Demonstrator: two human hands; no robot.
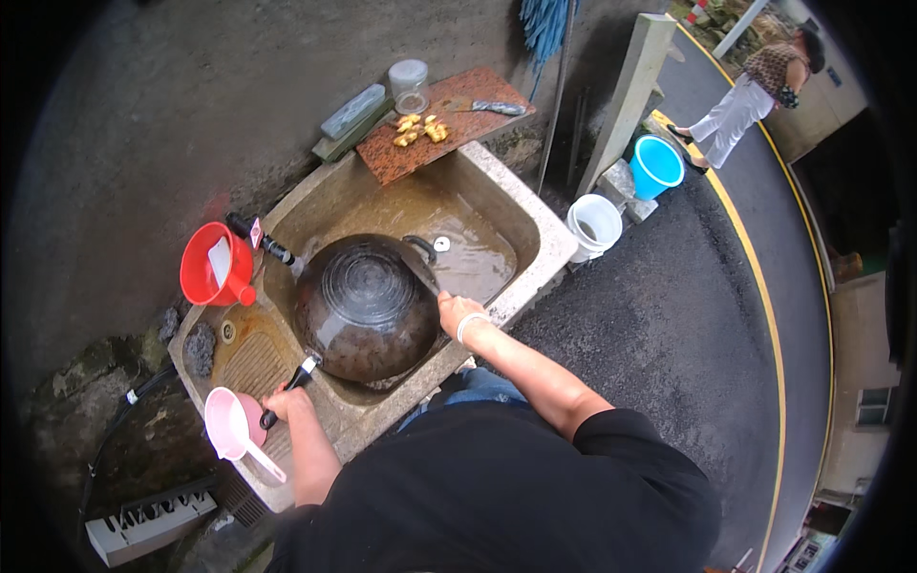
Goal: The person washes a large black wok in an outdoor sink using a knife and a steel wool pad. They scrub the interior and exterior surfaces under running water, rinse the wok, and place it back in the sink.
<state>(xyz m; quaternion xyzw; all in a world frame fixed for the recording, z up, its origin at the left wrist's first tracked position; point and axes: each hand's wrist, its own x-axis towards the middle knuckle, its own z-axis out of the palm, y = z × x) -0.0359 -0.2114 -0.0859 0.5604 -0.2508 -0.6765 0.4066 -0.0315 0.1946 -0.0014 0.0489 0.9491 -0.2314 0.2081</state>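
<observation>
A large dark wok [358, 310] rests bottom up in the stone sink [554, 239], its ringed base facing me. My left hand [288, 405] is closed around the wok's black handle, low on the left over the ribbed part of the sink. At the wok's right side, my right hand [460, 313] grips a thin, dark, flat tool [423, 276] whose end lies against the wok's outer surface; its kind is unclear. The wok's small loop handle [419, 246] shows just beyond this tool. Shallow water covers the basin floor behind the wok.
A black tap [263, 241] points at the wok beside a red dipper [212, 265]. A pink dipper [227, 425] stands by my left hand. Ginger [420, 129], a knife [487, 107] and a jar [409, 86] sit on a reddish slab. Buckets [593, 226] and a person [750, 95] are right.
</observation>
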